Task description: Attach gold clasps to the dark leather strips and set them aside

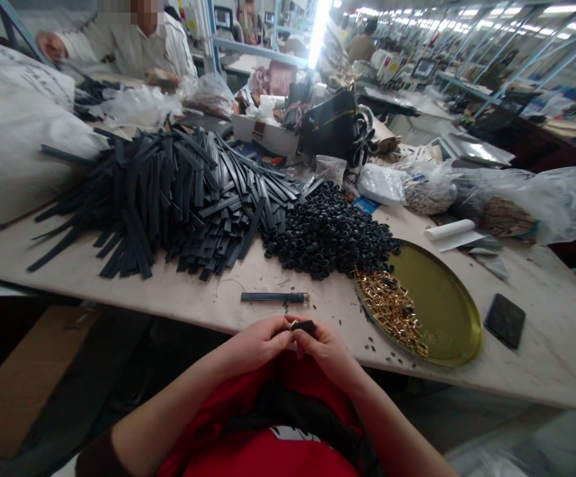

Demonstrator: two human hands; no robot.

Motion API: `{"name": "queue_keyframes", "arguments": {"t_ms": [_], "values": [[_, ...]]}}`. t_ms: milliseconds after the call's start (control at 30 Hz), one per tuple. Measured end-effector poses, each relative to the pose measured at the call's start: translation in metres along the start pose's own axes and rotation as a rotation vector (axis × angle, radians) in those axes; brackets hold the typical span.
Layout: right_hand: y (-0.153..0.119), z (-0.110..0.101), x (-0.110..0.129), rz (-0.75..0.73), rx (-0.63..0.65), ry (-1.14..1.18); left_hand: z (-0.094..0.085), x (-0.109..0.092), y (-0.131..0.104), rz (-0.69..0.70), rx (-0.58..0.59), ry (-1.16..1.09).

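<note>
At the table's front edge, my left hand (266, 339) and my right hand (326, 350) meet with fingers pinched together. Between them is a black strap (305, 326) with a small gold buckle at its left end; most of it is hidden by my fingers. Just beyond, a strap with a gold buckle (274, 297) lies flat on the table. Behind it spreads a big heap of loose dark straps (188, 192). To its right is a pile of small black loops (330, 232). Gold buckles (392, 308) fill the left part of a round gold tray (449, 305).
A black phone (505, 320) lies right of the tray. Plastic-wrapped bundles (429, 187), a white roll (449, 229) and a black bag (331, 124) stand farther back. A large white sack (19, 139) bounds the left. Another person (133, 50) sits across the table.
</note>
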State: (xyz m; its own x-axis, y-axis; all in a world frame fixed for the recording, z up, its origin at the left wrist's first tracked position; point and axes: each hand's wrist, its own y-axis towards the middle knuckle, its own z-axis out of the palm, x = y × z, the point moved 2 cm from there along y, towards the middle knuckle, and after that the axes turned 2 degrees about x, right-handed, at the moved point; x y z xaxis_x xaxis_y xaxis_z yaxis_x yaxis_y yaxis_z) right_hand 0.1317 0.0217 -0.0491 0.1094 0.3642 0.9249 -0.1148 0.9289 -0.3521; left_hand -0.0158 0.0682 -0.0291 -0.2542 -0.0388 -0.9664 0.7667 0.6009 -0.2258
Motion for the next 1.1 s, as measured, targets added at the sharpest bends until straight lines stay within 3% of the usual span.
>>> {"name": "queue_keyframes", "arguments": {"t_ms": [100,167,333,467,567,700,833,933,1033,1100], "values": [[-0.002,0.008,-0.003,-0.171,-0.177,-0.039,0.006,0.005,0.000,-0.069,-0.127,-0.040],[-0.004,0.012,-0.004,-0.214,-0.202,0.004,0.011,0.012,-0.002,-0.117,-0.136,-0.131],[-0.010,0.013,-0.006,-0.061,-0.142,0.130,0.021,0.022,-0.008,-0.154,-0.111,-0.299],[-0.011,0.015,-0.011,-0.002,-0.089,0.320,0.025,0.021,-0.010,-0.206,-0.168,-0.329],[-0.010,0.017,-0.015,-0.008,-0.142,0.335,0.028,0.021,-0.010,-0.228,-0.206,-0.343],[-0.010,0.014,-0.018,-0.048,-0.241,0.167,0.034,0.029,-0.007,-0.277,-0.260,-0.319],[-0.013,0.007,-0.015,-0.281,-0.310,-0.337,0.035,0.034,-0.006,-0.282,-0.331,-0.190],[-0.013,0.003,-0.015,-0.309,-0.285,-0.458,0.031,0.025,-0.009,-0.232,-0.328,-0.058],[-0.010,0.000,-0.015,-0.158,-0.180,-0.268,0.026,0.015,-0.011,-0.229,-0.206,-0.030],[-0.008,0.000,-0.013,-0.129,-0.096,-0.178,0.021,0.013,-0.008,-0.237,-0.195,-0.021]]}}
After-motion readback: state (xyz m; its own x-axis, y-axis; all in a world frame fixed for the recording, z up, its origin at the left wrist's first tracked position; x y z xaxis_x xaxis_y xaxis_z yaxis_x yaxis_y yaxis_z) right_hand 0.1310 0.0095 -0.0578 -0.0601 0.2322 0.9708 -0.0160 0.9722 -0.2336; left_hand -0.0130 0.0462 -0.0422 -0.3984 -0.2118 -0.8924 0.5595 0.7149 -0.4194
